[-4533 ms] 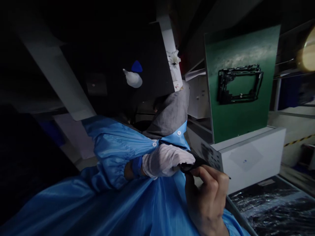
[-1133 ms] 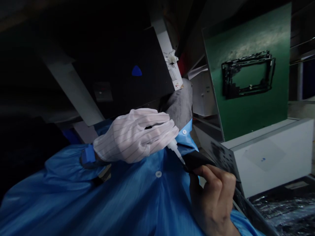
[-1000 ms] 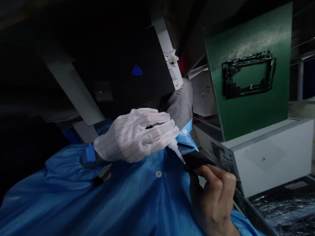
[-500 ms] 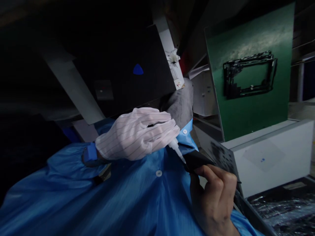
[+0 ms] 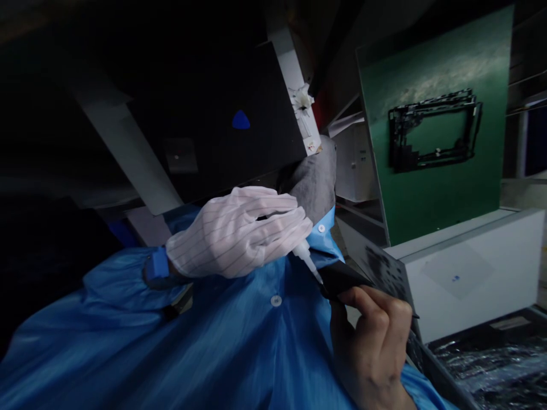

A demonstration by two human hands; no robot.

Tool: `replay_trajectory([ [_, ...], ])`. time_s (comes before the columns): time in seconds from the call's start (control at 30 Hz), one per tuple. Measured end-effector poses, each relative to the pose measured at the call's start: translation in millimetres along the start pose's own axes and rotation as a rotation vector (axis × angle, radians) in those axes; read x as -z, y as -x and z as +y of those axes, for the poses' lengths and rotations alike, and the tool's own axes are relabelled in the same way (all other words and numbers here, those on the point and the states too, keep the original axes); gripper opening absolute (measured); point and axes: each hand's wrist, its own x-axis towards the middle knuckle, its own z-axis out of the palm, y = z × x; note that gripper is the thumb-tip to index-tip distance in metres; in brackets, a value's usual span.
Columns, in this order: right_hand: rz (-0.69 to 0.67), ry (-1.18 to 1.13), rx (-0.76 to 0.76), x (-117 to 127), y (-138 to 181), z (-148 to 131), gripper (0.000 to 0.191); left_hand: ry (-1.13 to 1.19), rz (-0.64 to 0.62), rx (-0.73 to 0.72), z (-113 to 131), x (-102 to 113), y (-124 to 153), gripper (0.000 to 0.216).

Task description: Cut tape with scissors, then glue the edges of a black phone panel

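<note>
My left hand [image 5: 239, 233], in a white striped glove, is closed around a small white bottle with a tapered nozzle [image 5: 308, 261]; the fingers hide most of its body. The nozzle points down and to the right, its tip at the edge of a thin black piece [image 5: 342, 278]. Whether the tip touches the piece I cannot tell. Ungloved, my right hand [image 5: 376, 336] pinches this dark piece between thumb and fingers. A blue band [image 5: 157, 265] circles my left wrist.
Beyond my hands lies a dark work surface [image 5: 222, 154] with a blue triangular pick [image 5: 241, 119] on it. To the right, several thin black frames [image 5: 433, 131] rest on a green board [image 5: 448, 199]. At lower right a bin [image 5: 491, 364] holds shiny dark wrapped material.
</note>
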Motion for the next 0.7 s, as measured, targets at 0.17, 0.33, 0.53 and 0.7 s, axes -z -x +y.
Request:
replay_trajectory([
  [0.17, -0.003, 0.009, -0.002, 0.0, 0.2, 0.2, 0.022, 0.008, -0.014, 0.007, 0.1, 0.9, 0.6, 0.031],
  [0.33, 0.013, 0.026, 0.007, -0.1, -2.9, -0.4, 0.019, 0.054, 0.008, 0.015, 0.6, 2.4, 1.2, 0.032],
  [0.53, -0.001, 0.031, -0.003, -0.1, -2.2, -2.5, 0.019, 0.125, -0.090, 0.179, 9.6, 1.5, 5.5, 0.043],
  [0.7, 0.024, 0.039, -0.008, -1.0, -3.6, -3.7, 0.019, 0.181, -0.163, 0.302, 18.3, -8.4, -5.1, 0.059],
])
